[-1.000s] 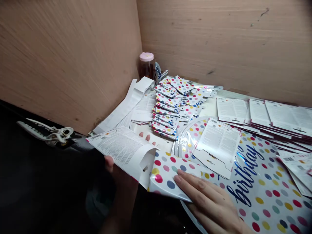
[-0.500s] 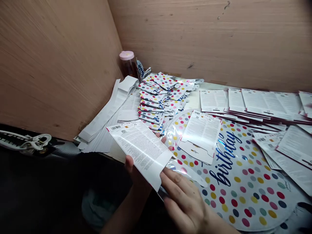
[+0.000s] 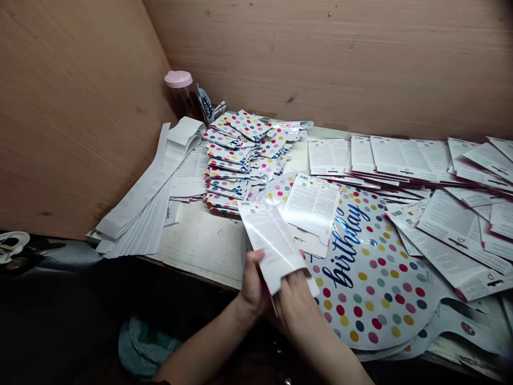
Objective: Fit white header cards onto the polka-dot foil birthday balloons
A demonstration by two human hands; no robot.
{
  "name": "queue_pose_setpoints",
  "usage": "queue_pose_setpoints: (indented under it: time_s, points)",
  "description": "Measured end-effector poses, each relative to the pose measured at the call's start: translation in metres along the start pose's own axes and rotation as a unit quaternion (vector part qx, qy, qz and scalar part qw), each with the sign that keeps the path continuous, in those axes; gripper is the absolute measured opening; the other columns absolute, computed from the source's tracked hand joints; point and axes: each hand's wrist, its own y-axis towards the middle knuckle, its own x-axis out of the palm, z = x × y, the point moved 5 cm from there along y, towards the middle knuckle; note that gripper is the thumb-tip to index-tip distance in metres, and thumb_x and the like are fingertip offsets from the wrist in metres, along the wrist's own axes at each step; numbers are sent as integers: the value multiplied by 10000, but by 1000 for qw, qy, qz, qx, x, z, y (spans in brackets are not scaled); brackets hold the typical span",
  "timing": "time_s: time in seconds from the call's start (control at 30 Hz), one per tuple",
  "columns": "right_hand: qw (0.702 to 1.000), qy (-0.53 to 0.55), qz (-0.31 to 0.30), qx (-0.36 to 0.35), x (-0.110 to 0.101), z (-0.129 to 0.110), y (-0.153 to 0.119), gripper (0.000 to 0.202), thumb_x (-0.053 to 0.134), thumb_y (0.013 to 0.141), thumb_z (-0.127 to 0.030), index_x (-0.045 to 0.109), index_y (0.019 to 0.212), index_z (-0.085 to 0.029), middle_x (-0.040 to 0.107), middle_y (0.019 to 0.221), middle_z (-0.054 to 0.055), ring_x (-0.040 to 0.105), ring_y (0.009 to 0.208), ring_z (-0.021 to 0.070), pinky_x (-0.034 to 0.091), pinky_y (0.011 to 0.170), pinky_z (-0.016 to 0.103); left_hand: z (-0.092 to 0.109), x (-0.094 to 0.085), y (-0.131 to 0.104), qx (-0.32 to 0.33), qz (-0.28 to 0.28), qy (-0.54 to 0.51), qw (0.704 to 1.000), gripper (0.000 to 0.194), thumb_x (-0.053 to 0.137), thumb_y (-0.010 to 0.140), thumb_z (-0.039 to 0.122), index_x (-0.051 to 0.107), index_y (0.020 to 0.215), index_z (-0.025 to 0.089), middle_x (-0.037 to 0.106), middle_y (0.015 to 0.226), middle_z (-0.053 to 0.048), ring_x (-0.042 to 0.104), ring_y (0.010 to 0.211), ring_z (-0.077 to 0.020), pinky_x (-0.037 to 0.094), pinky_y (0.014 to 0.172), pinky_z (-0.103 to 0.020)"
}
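A white printed card sleeve (image 3: 272, 240) is tilted above the table's front edge. My left hand (image 3: 254, 283) grips its left side, thumb on the printed face. The fingers of my right hand (image 3: 296, 302) reach inside the sleeve's lower open end, and their tips are hidden. Right behind the sleeve, another printed card (image 3: 312, 208) lies on a large flat dotted foil balloon (image 3: 385, 283) with blue "birthday" lettering. Folded dotted foil balloons (image 3: 228, 171) are piled behind and to the left.
Long white paper strips (image 3: 148, 208) fan out along the left panel. A pink-lidded jar (image 3: 179, 80) stands in the back corner. Many printed cards (image 3: 401, 158) lie in overlapping rows at the right. Wooden panels (image 3: 300, 59) rise behind and at left.
The sleeve has moved right and turned steeper. My right fingers, earlier at its lower edge, are now inside its opening. The view has shifted, showing more cards at the right.
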Motion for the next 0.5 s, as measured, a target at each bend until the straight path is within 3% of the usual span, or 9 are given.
queue_pose_setpoints:
  time_s: [0.1,0.17,0.2,0.27,0.33,0.37,0.43,0.5]
  points:
    - [995,-4,-81,-60,-27,-8,-15,513,473,889,-73,496,1385,-200,538,1380,146,481,1307,324,497,1010,469,18,-22,16,63,79,134,986,705,569,791,336,329,1429,157,597,1321,-138,549,1237,-319,416,1060,-505]
    - [998,20,-52,-31,-47,3,-20,410,507,903,-97,570,1284,-234,629,1218,106,600,1151,243,556,904,335,24,-29,15,135,90,274,948,767,570,842,262,178,1499,205,487,1445,-131,455,1338,-280,369,1111,-488]
    - [1000,22,-10,7,-54,14,-21,354,513,912,-108,598,1229,-242,645,1124,94,631,1057,219,564,850,311,26,-30,11,174,90,361,912,757,552,870,249,153,1513,225,403,1507,-132,382,1392,-273,337,1133,-494]
    - [995,4,66,77,-57,39,-22,271,526,925,-142,634,1152,-243,629,1006,84,632,928,208,559,778,323,26,-27,-3,252,84,543,797,648,514,900,190,264,1494,260,276,1577,-115,237,1460,-281,273,1162,-523]
    - [990,-13,95,102,-46,58,-22,225,544,927,-178,660,1106,-247,606,960,77,612,888,214,544,766,356,22,-22,-15,289,27,677,677,536,497,910,153,412,1429,257,320,1561,-105,209,1469,-296,252,1164,-554]
    - [989,-16,101,107,-39,65,-21,212,551,926,-190,668,1092,-248,597,955,76,602,888,216,536,769,366,19,-21,-19,289,-16,717,634,501,504,919,180,443,1412,248,376,1533,-110,243,1458,-301,264,1159,-559]
    - [985,-18,124,115,-28,73,-21,194,565,921,-202,673,1076,-246,580,944,72,585,891,218,521,775,377,14,-23,-24,275,-92,761,581,543,550,920,303,414,1439,221,451,1488,-126,329,1422,-305,305,1145,-548]
    - [982,-9,139,125,-23,75,-19,172,574,918,-210,674,1053,-246,567,923,65,573,879,216,509,779,382,14,-27,-26,265,-122,783,550,656,583,894,425,373,1467,183,430,1498,-154,370,1400,-315,335,1132,-528]
